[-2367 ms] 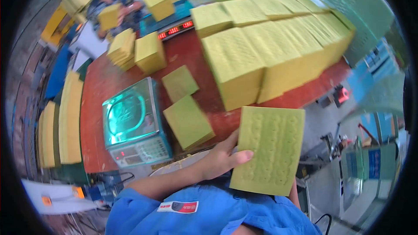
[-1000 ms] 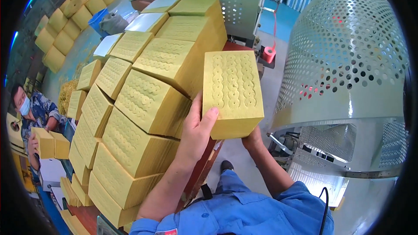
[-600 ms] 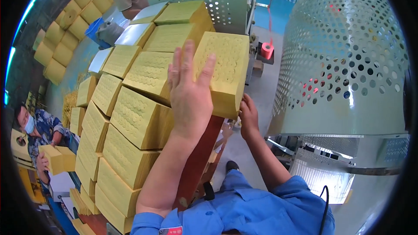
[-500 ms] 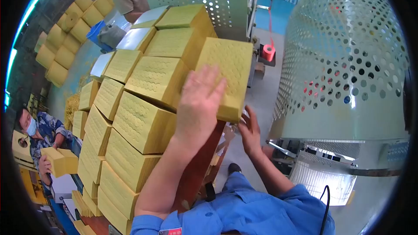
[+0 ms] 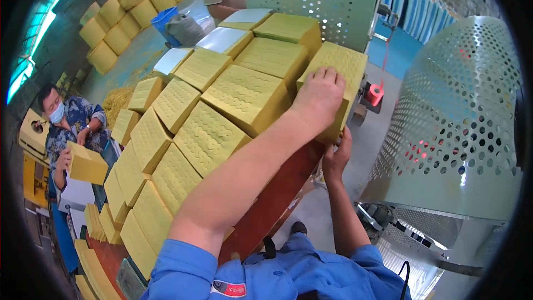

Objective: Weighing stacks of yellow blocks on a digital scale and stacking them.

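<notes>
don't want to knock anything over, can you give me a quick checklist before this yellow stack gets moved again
1. Left hand on the yellow stack: ok, it lies over the top.
2. Right hand bearing weight: cannot tell; its fingers are at the stack's lower near corner.
3. Stack fully supported by the red table: cannot tell, its underside is hidden.
4. Co-worker's hand out of the way: ok, it is at far left with a yellow block.
5. Pink roll clear of both hands: ok, it sits apart, to the right.
</notes>
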Demonstrator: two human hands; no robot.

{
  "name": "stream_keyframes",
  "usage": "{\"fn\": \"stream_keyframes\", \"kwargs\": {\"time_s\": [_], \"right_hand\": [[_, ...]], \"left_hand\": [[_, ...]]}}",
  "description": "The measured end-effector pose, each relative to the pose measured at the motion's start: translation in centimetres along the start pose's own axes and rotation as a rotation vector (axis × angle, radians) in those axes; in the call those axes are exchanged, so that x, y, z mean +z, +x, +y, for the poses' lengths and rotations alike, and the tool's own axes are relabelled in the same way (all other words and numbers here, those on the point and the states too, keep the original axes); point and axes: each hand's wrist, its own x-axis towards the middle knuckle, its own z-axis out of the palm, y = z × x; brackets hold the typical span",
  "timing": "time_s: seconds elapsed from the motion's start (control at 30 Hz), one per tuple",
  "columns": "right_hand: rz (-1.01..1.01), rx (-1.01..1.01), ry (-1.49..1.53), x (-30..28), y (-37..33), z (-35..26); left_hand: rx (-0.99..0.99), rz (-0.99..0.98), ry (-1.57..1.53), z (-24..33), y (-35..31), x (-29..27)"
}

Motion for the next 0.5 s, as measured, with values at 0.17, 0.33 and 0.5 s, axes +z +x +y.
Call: {"fn": "stream_keyframes", "kwargs": {"time_s": [0.17, 0.33, 0.5], "right_hand": [[0.025, 0.044, 0.046, 0.6, 2.4, 0.3], [0.122, -0.025, -0.164, 2.6, 4.9, 1.9], [0.063, 0.075, -0.154, 2.5, 5.4, 0.6]], "left_hand": [[0.076, 0.106, 0.025, -1.1, 2.4, 2.1], [0.032, -0.027, -0.022, -3.1, 4.2, 3.0], [-0.001, -0.083, -0.106, -4.2, 4.3, 2.4]]}}
